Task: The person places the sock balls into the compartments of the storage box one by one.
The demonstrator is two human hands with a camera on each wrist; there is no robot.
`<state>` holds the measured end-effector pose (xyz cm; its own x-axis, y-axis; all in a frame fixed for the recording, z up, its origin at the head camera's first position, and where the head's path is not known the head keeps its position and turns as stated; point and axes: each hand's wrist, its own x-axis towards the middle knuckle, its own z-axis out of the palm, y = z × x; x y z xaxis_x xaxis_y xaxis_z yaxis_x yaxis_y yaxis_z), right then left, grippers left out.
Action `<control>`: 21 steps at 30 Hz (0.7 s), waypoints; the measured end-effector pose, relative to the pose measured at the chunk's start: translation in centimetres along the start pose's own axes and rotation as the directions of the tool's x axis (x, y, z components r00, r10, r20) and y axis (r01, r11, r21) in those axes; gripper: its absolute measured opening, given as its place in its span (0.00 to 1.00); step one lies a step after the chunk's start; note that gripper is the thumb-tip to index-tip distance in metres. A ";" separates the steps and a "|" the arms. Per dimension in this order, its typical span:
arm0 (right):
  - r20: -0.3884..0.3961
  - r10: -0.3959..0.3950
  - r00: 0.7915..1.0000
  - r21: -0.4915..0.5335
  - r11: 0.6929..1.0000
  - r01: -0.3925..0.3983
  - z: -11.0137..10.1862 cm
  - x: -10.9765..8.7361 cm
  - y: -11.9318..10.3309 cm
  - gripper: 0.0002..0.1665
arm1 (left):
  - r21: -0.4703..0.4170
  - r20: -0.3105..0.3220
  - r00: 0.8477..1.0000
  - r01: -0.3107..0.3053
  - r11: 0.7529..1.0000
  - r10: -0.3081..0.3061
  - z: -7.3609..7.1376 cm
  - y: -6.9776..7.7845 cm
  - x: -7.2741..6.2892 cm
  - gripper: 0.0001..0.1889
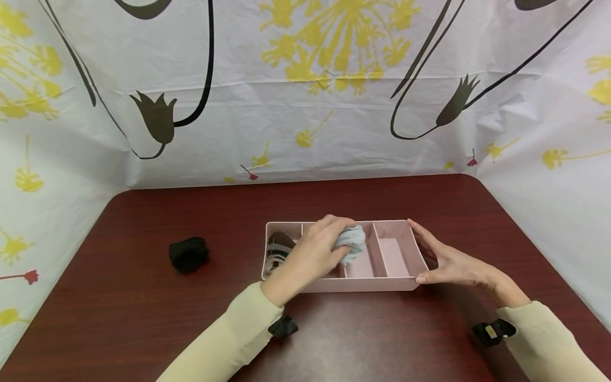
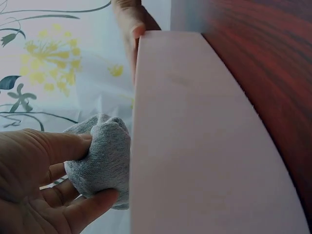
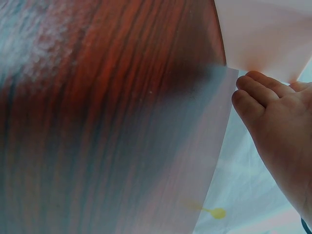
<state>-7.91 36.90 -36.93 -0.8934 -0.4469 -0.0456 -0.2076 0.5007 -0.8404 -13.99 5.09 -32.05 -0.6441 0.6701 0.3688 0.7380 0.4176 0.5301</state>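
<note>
A pale pink divided box (image 1: 363, 285) stands on the table. My left hand (image 1: 317, 246) pinches a balled-up light grey sock (image 1: 352, 243) over the box's middle compartments. In the left wrist view, thumb and fingers hold the grey sock (image 2: 105, 151) beside the box's tall side wall (image 2: 190, 126). My right hand (image 1: 451, 263) grips the box's right end, thumb at the near corner and fingers at the far one. The right wrist view has the right hand's fingers (image 3: 256, 92) against the box wall (image 3: 265, 34).
Dark, grey and striped rolled items (image 1: 278, 252) lie in the box's left compartment. A balled-up black cloth item (image 1: 188, 254) sits on the dark red wooden table (image 1: 119, 297), left of the box. White patterned sheeting (image 1: 286, 116) hangs behind the table and at both sides.
</note>
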 end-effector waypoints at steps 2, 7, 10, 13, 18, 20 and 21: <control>0.000 -0.001 1.000 0.000 1.000 0.001 0.0 0.0 0.0 0.66 | 0.018 0.001 1.000 -0.007 1.000 0.007 0.5 0.2 0.2 0.21; -0.001 0.000 1.000 0.002 1.000 0.000 0.0 0.0 0.1 0.66 | 0.071 0.007 1.000 -0.013 0.997 0.012 1.4 0.4 0.5 0.21; -0.002 0.002 1.000 0.016 1.000 -0.002 0.1 0.1 0.2 0.66 | 0.090 -0.005 0.999 -0.054 0.994 0.054 1.9 0.4 0.7 0.20; 0.001 0.002 1.000 0.031 1.000 -0.002 0.1 0.0 0.3 0.66 | 0.107 -0.018 0.995 -0.097 0.989 0.100 2.3 0.4 0.9 0.19; 0.003 0.004 1.000 0.035 0.999 -0.005 0.0 0.0 0.3 0.66 | 0.135 -0.031 0.990 -0.129 0.982 0.135 2.9 0.3 1.1 0.18; 0.001 0.006 1.000 0.037 0.999 -0.006 0.0 0.0 0.3 0.66 | 0.144 -0.034 0.990 -0.132 0.981 0.138 3.2 0.3 1.1 0.18; 0.001 0.007 1.000 0.039 0.999 -0.007 0.0 0.0 0.3 0.66 | 0.150 -0.034 0.990 -0.133 0.980 0.140 3.2 0.3 1.1 0.18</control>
<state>-8.02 37.05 -37.17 -0.8946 -0.4438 -0.0521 -0.1852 0.4744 -0.8606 -13.79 7.96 -33.94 -0.5413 0.7006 0.4650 0.8389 0.4121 0.3557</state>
